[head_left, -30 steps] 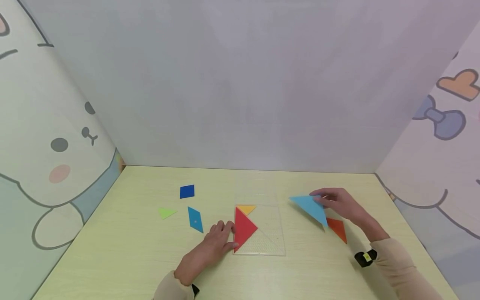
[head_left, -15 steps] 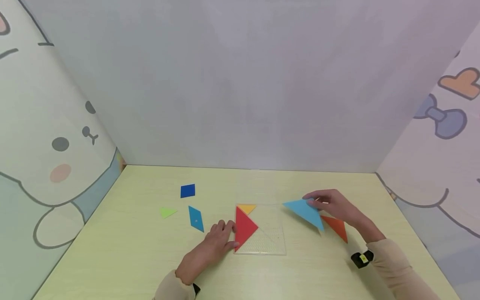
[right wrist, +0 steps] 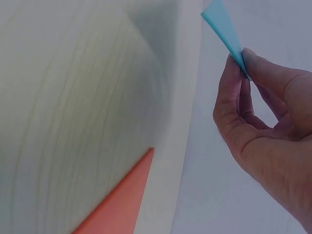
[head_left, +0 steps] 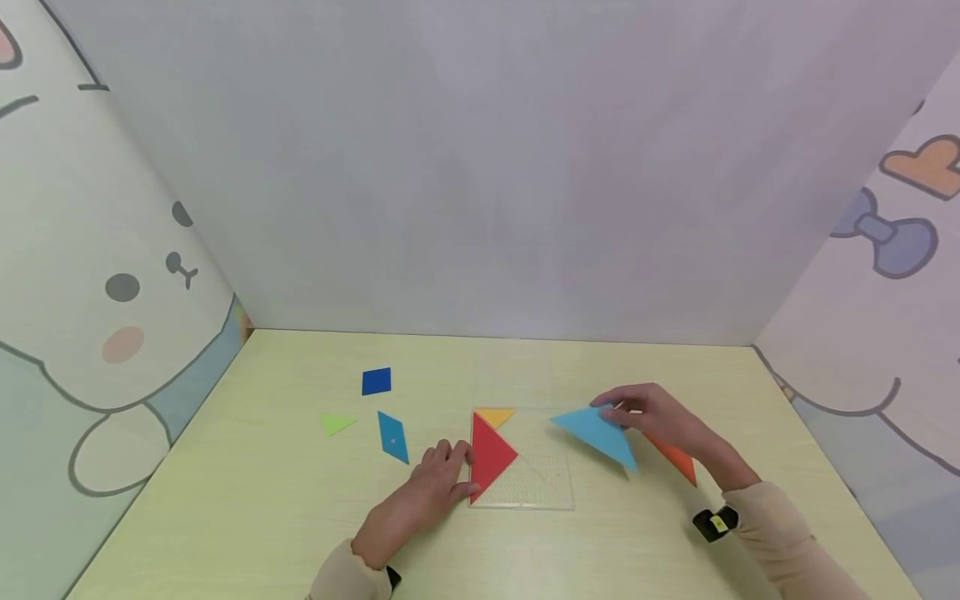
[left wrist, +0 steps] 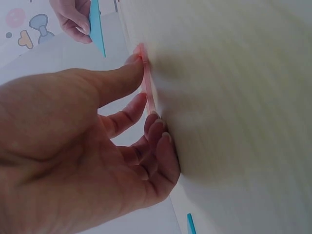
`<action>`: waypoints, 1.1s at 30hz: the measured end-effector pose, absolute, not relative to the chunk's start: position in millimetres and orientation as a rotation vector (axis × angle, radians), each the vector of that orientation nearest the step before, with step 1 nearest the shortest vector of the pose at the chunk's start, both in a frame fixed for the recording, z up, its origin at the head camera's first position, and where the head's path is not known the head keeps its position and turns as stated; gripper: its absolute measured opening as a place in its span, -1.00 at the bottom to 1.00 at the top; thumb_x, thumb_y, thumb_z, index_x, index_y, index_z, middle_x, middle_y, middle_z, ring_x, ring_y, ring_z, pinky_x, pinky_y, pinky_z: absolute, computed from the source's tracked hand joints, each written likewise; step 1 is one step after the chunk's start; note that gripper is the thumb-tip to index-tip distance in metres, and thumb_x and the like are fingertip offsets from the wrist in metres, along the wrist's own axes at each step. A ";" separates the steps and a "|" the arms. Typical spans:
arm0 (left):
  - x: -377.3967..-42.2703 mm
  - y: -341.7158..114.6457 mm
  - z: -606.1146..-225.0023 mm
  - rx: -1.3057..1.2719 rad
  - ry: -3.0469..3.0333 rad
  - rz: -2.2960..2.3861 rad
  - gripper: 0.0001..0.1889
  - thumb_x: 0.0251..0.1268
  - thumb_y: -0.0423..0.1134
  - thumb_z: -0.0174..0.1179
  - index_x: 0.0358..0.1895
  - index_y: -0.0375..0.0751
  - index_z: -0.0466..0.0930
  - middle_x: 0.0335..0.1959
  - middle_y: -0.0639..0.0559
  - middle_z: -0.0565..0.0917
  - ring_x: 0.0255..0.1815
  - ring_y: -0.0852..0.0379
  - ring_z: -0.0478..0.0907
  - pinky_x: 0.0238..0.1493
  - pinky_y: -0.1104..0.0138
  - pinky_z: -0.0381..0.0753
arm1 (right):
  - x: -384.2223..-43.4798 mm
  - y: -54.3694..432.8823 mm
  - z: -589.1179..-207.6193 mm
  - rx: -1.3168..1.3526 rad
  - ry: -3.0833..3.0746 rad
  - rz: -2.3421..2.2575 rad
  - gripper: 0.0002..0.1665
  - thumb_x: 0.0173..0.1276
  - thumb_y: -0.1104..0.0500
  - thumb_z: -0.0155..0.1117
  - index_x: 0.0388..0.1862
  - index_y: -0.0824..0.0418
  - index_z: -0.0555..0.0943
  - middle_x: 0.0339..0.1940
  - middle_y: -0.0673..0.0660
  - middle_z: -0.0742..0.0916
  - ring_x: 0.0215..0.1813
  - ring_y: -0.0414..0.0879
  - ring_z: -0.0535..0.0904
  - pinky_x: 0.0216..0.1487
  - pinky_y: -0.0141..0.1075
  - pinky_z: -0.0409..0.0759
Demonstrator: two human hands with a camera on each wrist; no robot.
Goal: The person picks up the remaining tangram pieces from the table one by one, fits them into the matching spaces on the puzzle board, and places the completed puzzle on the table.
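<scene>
My right hand [head_left: 648, 417] pinches a large light blue triangle [head_left: 596, 435] between thumb and fingertips. The triangle is tilted above the table, right of a clear square tray [head_left: 536, 492]. In the right wrist view the triangle [right wrist: 223, 24] appears nearly edge-on. A large red triangle [head_left: 492, 457] lies along the tray's left side, and a small yellow triangle [head_left: 495, 416] sits at its top left. My left hand [head_left: 431, 482] rests at the tray's left edge, thumb and index fingertip touching there. Those fingertips overlap the red triangle's edge [left wrist: 149, 92] in the left wrist view.
Left on the table [head_left: 247, 508] lie a dark blue square [head_left: 377, 382], a light green triangle [head_left: 337, 423] and a blue parallelogram [head_left: 393, 437]. An orange-red triangle [head_left: 678, 463] lies partly hidden under my right hand. Printed cloth walls [head_left: 480, 167] surround the table.
My right hand has carried the light blue triangle leftward and slightly nearer, towards the tray, and now covers more of the orange-red triangle. My left hand stays at the tray's edge.
</scene>
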State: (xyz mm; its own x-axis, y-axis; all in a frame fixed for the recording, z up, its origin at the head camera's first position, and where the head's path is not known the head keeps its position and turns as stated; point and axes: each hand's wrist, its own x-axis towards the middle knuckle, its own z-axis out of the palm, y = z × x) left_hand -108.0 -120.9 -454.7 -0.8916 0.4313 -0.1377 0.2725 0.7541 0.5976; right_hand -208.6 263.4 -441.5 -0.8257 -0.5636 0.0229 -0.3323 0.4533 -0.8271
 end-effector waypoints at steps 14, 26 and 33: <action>-107.7 -122.6 -454.0 0.562 2.667 0.870 -0.63 0.44 -0.17 0.30 0.12 -0.14 0.36 -0.17 0.04 0.36 -0.09 0.06 0.31 -0.18 0.28 0.40 | -200.9 234.2 -438.1 -0.837 2.382 -1.397 -0.80 0.46 0.24 0.35 0.03 0.19 0.70 -0.22 0.14 0.75 -0.24 -0.03 0.67 -0.14 -0.26 0.69; -107.1 -122.8 -454.1 0.566 2.662 0.874 -0.64 0.44 -0.16 0.29 0.12 -0.12 0.34 -0.17 0.05 0.35 -0.09 0.06 0.30 -0.18 0.27 0.39 | -199.5 217.6 -443.1 -0.897 2.354 -1.345 -0.79 0.46 0.20 0.37 0.03 0.16 0.73 -0.15 0.09 0.77 -0.19 -0.05 0.67 -0.14 -0.30 0.68; -106.8 -122.3 -453.7 0.559 2.662 0.873 -0.64 0.45 -0.15 0.28 0.12 -0.12 0.35 -0.18 0.05 0.33 -0.10 0.05 0.28 -0.18 0.27 0.36 | -197.0 208.7 -447.3 -0.896 2.303 -1.330 -0.76 0.47 0.21 0.36 0.07 0.18 0.74 -0.05 0.11 0.77 -0.14 -0.05 0.67 -0.11 -0.29 0.69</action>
State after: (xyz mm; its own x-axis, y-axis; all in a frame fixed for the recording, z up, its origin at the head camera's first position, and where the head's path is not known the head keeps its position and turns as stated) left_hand -106.8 -122.3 -453.7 -0.8846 0.4433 -0.1449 0.2714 0.7420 0.6130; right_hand -197.0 208.7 -447.3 -0.7459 -0.6656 0.0238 -0.3534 0.3653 -0.8612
